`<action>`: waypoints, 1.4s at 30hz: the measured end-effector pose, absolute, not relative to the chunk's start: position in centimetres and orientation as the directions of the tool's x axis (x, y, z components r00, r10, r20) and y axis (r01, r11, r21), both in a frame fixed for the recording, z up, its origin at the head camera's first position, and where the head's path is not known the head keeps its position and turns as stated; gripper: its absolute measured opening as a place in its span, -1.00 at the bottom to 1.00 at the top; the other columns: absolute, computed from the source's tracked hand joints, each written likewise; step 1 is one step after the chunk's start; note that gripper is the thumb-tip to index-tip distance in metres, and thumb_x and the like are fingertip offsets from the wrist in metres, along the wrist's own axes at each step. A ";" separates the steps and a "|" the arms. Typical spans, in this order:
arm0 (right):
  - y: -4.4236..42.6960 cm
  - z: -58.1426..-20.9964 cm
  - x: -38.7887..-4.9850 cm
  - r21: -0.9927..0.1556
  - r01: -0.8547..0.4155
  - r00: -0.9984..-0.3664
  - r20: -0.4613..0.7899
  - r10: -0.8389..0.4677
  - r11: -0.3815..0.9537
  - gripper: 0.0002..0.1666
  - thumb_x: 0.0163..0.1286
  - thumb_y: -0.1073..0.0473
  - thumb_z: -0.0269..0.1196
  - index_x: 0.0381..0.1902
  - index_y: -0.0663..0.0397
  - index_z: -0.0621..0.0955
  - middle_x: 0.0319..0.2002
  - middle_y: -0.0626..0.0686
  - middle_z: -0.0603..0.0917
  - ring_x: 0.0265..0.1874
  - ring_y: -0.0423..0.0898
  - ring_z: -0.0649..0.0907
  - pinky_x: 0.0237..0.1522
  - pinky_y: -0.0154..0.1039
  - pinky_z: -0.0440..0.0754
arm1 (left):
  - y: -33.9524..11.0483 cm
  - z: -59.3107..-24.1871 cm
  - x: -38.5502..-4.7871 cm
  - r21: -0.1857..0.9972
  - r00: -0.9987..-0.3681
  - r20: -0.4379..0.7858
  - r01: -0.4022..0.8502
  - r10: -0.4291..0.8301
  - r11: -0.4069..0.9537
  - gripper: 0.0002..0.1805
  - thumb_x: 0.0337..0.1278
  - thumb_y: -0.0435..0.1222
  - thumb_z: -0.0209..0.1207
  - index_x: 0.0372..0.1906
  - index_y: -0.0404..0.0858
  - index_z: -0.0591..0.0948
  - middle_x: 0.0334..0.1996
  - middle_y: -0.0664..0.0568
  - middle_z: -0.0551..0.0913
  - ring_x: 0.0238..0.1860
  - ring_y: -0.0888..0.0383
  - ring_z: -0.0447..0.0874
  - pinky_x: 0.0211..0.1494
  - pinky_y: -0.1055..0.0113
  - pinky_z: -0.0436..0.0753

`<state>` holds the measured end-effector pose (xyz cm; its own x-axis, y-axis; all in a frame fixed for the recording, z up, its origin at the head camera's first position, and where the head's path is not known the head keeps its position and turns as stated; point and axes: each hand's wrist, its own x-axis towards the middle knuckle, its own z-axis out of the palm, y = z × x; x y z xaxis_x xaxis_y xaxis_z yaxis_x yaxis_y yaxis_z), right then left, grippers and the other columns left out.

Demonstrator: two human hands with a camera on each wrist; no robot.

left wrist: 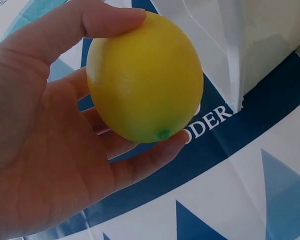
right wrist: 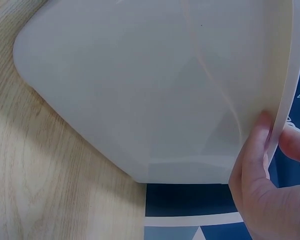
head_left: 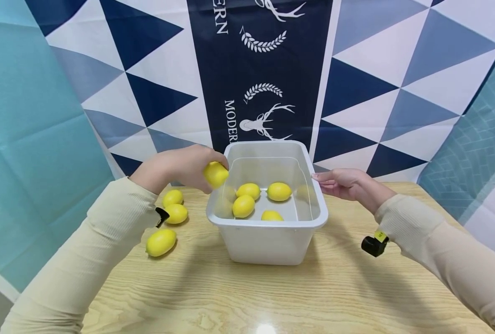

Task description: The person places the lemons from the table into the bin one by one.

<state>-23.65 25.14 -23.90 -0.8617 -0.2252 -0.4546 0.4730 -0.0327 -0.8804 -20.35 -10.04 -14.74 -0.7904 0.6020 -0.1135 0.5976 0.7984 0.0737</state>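
Observation:
A yellow lemon (left wrist: 145, 80) is held between the thumb and fingers of my left hand (head_left: 191, 167). In the head view this hand is at the left rim of a light grey plastic bin (head_left: 268, 243), with the lemon right by the edge. Several lemons lie inside the bin, among them one lemon (head_left: 278, 191) towards the right. My right hand (head_left: 348, 185) pinches the bin's right rim; in the right wrist view its fingers (right wrist: 255, 155) lie against the outer wall, with the thumb at the rim. Three lemons (head_left: 161, 242) rest on the table left of the bin.
The bin stands on a light wooden table (head_left: 214, 297). Behind it hangs a patterned cloth (head_left: 264, 69) with triangles and deer prints, close to the table's back edge. Teal cloth (head_left: 34, 139) hangs at the left side.

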 end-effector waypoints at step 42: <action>24.9 -23.9 -23.4 -0.899 0.438 -0.884 -0.428 -0.189 -0.013 -0.93 0.34 0.30 0.21 -0.31 0.01 0.59 -0.36 -0.10 0.68 -0.34 -0.25 0.68 -0.13 -0.44 0.69 | -3.5 -13.8 -23.8 0.046 -0.755 -0.153 0.639 0.637 0.768 -0.41 -0.13 -0.34 0.35 0.14 -0.03 0.55 0.05 0.05 0.57 0.05 0.04 0.44 0.15 0.20 0.57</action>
<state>-23.43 24.92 -23.89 -0.8840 -0.1891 -0.4276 0.4376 -0.0128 -0.8991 -23.77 -3.49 -13.81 -0.7554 0.6370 -0.1532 0.6385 0.7682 0.0457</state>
